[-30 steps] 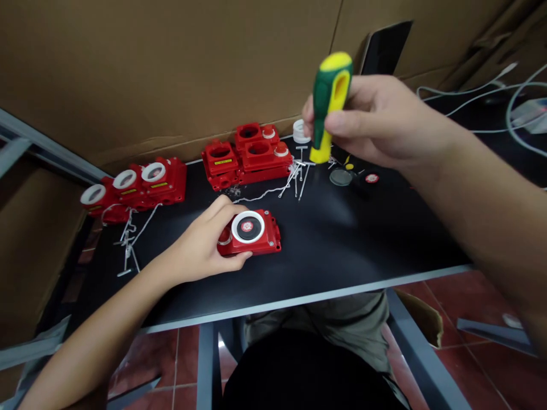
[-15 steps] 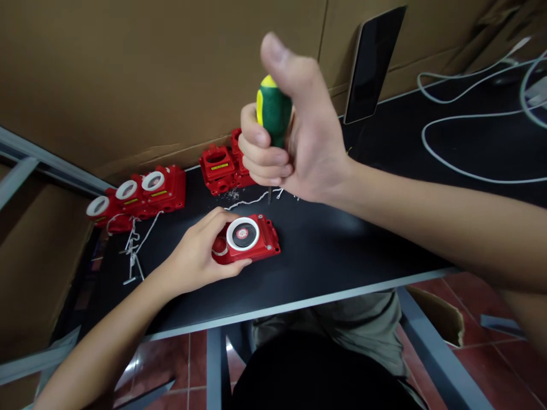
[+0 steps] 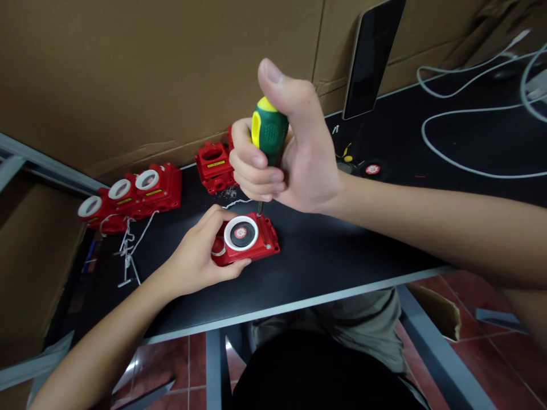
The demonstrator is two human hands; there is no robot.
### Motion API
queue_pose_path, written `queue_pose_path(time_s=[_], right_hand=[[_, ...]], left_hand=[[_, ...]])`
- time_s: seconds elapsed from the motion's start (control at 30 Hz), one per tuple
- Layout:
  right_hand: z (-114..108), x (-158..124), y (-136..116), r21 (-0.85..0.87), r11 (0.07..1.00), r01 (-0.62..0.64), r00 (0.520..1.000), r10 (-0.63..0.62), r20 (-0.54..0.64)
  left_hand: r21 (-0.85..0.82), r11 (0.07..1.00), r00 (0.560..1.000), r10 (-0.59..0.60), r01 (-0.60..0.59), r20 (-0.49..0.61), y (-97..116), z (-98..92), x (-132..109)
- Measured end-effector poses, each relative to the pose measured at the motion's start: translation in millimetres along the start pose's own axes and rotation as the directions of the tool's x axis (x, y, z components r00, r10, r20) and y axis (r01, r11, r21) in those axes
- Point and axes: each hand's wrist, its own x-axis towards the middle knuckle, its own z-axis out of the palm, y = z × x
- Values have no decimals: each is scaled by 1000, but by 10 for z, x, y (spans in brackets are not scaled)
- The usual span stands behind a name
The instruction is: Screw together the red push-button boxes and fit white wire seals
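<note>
My left hand [image 3: 200, 250] grips the left end of a red box [image 3: 256, 250] lying on the black table, thumb along the near side and fingers over the far side. On top of the box is a white ring [image 3: 225, 239] around a dark disc with a red-and-white label. My right hand [image 3: 294, 142] is wrapped around a screwdriver [image 3: 273, 130] with a green and yellow handle, held upright, thumb raised by its top. The screwdriver's tip meets the box's far right corner, where a screw sits. Another screw [image 3: 268, 246] shows at the near right corner.
Several red boxes with white rings [image 3: 158, 193] stand at the back left, with white cords and metal rods before them. More red housings [image 3: 213, 165] are against the cardboard wall. A tablet-like panel [image 3: 374, 60] leans at the back; grey cables [image 3: 431, 134] lie to the right.
My right hand has come down with the screwdriver, bringing its tip from above the table to the box's far corner. My left hand keeps its hold on the box.
</note>
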Motion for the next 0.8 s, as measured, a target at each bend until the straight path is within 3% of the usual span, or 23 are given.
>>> queue_pose_path(time_s=[0.13, 0.37, 0.57, 0.8], right_hand=[[-11, -15, -19, -48, 993, -109, 994, 109, 3], [-162, 10, 153, -1, 998, 58, 991, -57, 125], [-94, 17, 153, -26, 999, 30, 998, -29, 48], [-76, 52, 227, 17, 993, 118, 993, -118, -18]], left_hand=[[-3, 1000, 1000, -9, 9, -3, -18, 19, -5], [-2, 1000, 1000, -8, 8, -4, -26, 8, -6], [-6, 1000, 1000, -9, 9, -5, -19, 4, -10], [-32, 999, 1000, 4, -4, -4, -38, 3, 6]])
